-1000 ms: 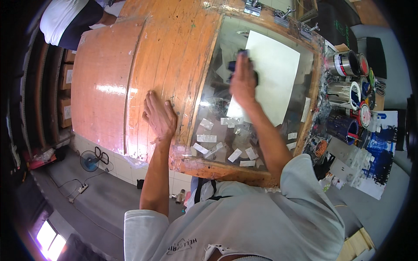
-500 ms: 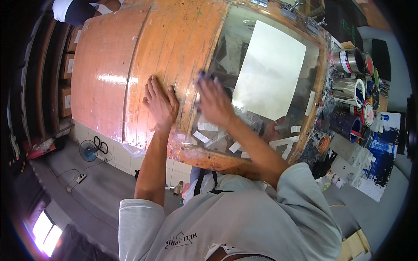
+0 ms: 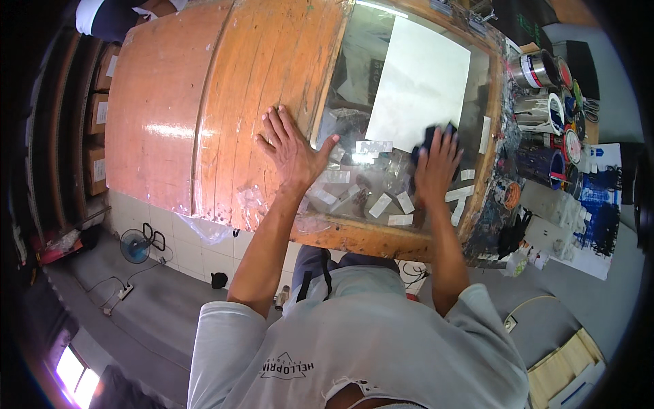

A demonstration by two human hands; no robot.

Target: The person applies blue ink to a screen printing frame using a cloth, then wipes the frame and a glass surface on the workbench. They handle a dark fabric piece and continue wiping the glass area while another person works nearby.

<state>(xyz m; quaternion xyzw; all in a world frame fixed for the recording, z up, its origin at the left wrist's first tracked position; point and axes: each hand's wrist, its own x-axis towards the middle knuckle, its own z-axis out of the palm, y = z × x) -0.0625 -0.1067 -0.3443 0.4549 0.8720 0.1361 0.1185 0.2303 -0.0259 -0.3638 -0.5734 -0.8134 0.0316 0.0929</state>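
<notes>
My left hand (image 3: 291, 148) lies flat with its fingers spread on the wooden tabletop (image 3: 252, 82), its thumb reaching the edge of the glass pane (image 3: 340, 126). Under my right hand (image 3: 438, 169) is a dark, crumpled cloth (image 3: 428, 140), which I press onto the glass by the near right corner of a white sheet (image 3: 422, 82). The hand partly covers the cloth and is slightly blurred. Several small pale strips (image 3: 379, 205) are scattered about the near part of the glass. Clear plastic scraps (image 3: 252, 199) lie near my left wrist.
Paint cans (image 3: 535, 70) line the table's right side, beside a blue-stained white board (image 3: 599, 198). A hinge clamp (image 3: 480, 17) is at the far right corner. Boxes (image 3: 97, 119) fill shelves at left. A fan (image 3: 136, 245) stands on the floor. Another person (image 3: 109, 19) is at the far left.
My right hand has swept rightward with the cloth, from the glass's left edge to beside the sheet's near corner. My left hand has shifted right, toward the glass. The pale strips lie differently.
</notes>
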